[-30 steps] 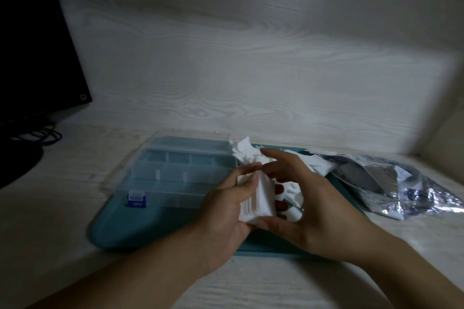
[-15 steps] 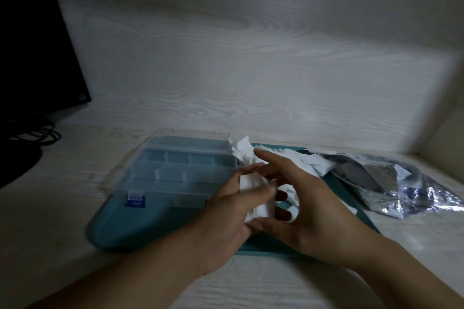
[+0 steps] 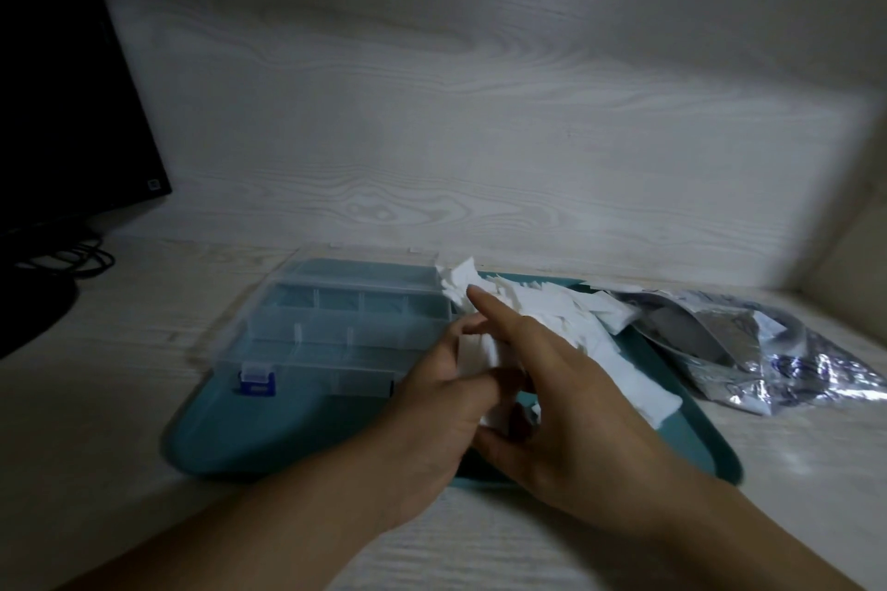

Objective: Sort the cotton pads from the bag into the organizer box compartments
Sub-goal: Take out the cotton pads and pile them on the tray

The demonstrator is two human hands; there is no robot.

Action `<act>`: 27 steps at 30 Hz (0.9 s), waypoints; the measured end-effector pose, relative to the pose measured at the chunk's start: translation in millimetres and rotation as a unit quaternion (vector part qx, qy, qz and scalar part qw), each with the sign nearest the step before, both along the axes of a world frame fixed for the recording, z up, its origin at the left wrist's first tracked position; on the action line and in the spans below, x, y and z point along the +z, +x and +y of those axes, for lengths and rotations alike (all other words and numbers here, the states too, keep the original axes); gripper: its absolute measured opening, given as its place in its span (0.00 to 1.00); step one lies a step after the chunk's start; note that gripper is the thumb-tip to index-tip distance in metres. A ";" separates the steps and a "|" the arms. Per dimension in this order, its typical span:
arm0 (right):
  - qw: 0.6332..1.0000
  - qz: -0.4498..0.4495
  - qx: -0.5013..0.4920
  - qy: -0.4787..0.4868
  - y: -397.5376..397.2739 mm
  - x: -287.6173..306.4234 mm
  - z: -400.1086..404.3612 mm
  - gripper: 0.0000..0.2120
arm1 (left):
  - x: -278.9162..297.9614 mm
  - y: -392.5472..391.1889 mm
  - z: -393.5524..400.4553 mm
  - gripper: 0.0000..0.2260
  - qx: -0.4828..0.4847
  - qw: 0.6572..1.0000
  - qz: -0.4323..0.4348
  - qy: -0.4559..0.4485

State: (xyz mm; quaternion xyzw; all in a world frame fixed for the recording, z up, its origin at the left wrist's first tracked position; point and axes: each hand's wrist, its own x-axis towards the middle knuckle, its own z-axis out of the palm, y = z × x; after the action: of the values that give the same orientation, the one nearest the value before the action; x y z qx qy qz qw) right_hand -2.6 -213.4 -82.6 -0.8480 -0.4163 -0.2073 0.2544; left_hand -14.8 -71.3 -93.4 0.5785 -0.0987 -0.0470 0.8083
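Both hands meet over the teal tray (image 3: 288, 437). My left hand (image 3: 432, 408) grips a small stack of white cotton pads (image 3: 475, 350), thumb across its front. My right hand (image 3: 571, 403) holds the same stack from the right, thumb underneath and index finger stretched up and left. Behind the hands a loose heap of cotton pads (image 3: 552, 312) lies on the tray. The clear organizer box (image 3: 336, 326) with a blue latch sits on the tray's left half, its lid down. The silver foil bag (image 3: 768, 350) lies crumpled to the right of the tray.
A black monitor (image 3: 62, 86) and dark cables (image 3: 72, 259) stand at the far left. A pale wood-grain wall runs behind the tray, and a side wall closes the right corner. Bare tabletop (image 3: 96, 446) lies left of and in front of the tray.
The stack has sunk lower and deeper between my hands. My left thumb has come across its front, and my right index finger has stretched out further.
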 end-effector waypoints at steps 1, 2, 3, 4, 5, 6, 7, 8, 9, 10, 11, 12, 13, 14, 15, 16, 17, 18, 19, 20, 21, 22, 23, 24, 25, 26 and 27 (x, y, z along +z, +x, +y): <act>1.000 -0.010 -0.001 -0.001 0.4 -0.3 0.6 0.43 | 1.8 -1.3 -0.8 0.20 0.001 1.000 -0.002 0.000; 1.000 -0.013 0.001 -0.001 0.5 -0.6 0.7 0.43 | 2.6 -1.7 -1.0 0.20 0.002 1.000 -0.004 -0.002; 1.000 -0.010 0.006 -0.001 0.2 -0.3 1.0 0.43 | 3.7 -2.5 -1.3 0.20 0.000 1.000 -0.004 -0.005; 1.000 0.001 0.015 0.001 -0.3 1.1 -0.1 0.44 | 3.6 -2.9 -1.0 0.20 -0.001 1.000 -0.005 -0.010; 0.999 0.019 0.026 0.008 -0.7 4.3 -2.5 0.44 | 3.8 -3.2 -0.7 0.18 -0.005 1.000 -0.006 -0.019; 0.998 0.038 0.033 0.026 0.1 8.2 -6.6 0.43 | 3.7 -3.0 -0.1 0.17 -0.007 1.000 -0.007 -0.028; 0.996 0.055 0.033 0.058 2.0 12.9 -11.7 0.41 | 4.1 -3.2 0.8 0.16 -0.004 0.999 -0.003 -0.037; 0.992 0.069 0.024 0.105 5.3 17.8 -17.4 0.35 | 4.2 -3.2 2.4 0.14 0.001 0.999 0.003 -0.041; 0.985 0.074 0.007 0.157 9.7 22.2 -23.7 0.27 | 4.8 -3.4 3.1 0.12 0.003 0.999 0.008 -0.042; 0.977 0.064 -0.021 0.202 16.0 25.1 -29.1 0.20 | 4.7 -3.1 3.9 0.08 0.001 0.999 0.011 -0.046; 0.971 0.045 -0.060 0.228 22.4 26.4 -34.8 0.14 | 5.6 -3.1 3.8 0.05 -0.002 0.999 0.014 -0.052; 0.966 0.026 -0.105 0.234 28.3 25.9 -39.2 0.10 | 5.4 -2.9 4.0 0.06 -0.001 0.998 0.014 -0.056; 0.965 0.012 -0.144 0.219 33.1 24.8 -41.9 0.09 | 6.1 -3.5 3.9 0.09 0.001 0.998 0.012 -0.056; 0.969 0.000 -0.166 0.185 35.6 22.5 -43.2 0.08 | 6.3 -3.7 3.9 0.12 0.007 0.998 0.012 -0.057; 0.976 -0.008 -0.170 0.136 36.1 18.8 -42.7 0.08 | 6.7 -3.5 3.6 0.16 0.017 0.998 0.019 -0.063; 0.983 -0.008 -0.165 0.083 35.8 13.8 -40.4 0.11 | 7.1 -3.5 3.5 0.19 0.025 0.997 0.028 -0.069; 0.986 0.001 -0.160 0.034 34.9 8.7 -36.8 0.15 | 7.2 -3.2 3.6 0.21 0.029 0.996 0.040 -0.073; 0.988 0.008 -0.157 -0.008 34.3 4.2 -33.1 0.18 | 7.1 -2.9 3.6 0.22 0.029 0.996 0.048 -0.074; 0.988 0.000 -0.151 -0.039 33.8 0.3 -29.2 0.18 | 6.9 -2.9 3.5 0.22 0.029 0.995 0.053 -0.074; 0.988 -0.022 -0.142 -0.057 34.2 -2.3 -25.5 0.16 | 6.3 -2.4 3.4 0.23 0.029 0.995 0.054 -0.075; 0.988 -0.041 -0.134 -0.058 33.7 -3.0 -23.0 0.12 | 6.2 -2.5 3.2 0.23 0.033 0.995 0.054 -0.077; 0.990 -0.038 -0.133 -0.036 32.6 -1.1 -22.1 0.09 | 6.3 -2.3 2.9 0.23 0.039 0.995 0.052 -0.080; 0.990 -0.017 -0.141 0.001 31.0 2.7 -23.0 0.08 | 6.3 -2.1 2.2 0.24 0.046 0.994 0.051 -0.084; 0.988 0.014 -0.147 0.048 30.1 8.3 -24.8 0.08 | 6.5 -1.8 1.8 0.25 0.053 0.993 0.049 -0.089; 0.983 0.054 -0.144 0.101 28.8 15.3 -26.8 0.08 | 7.0 -2.2 1.6 0.25 0.058 0.993 0.048 -0.094; 0.973 0.104 -0.134 0.158 27.7 23.2 -29.3 0.09 | 7.4 -2.3 1.1 0.25 0.061 0.992 0.048 -0.099; 0.957 0.157 -0.113 0.218 25.7 32.0 -31.7 0.10 | 7.6 -2.2 0.9 0.24 0.061 0.992 0.048 -0.100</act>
State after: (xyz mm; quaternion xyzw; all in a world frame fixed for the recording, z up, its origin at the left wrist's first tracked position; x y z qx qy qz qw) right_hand 23.1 -245.1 -50.6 -0.8352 -0.2176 -0.1844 0.4703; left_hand -17.1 -70.4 -85.8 0.4965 -0.0286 -0.0149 0.8674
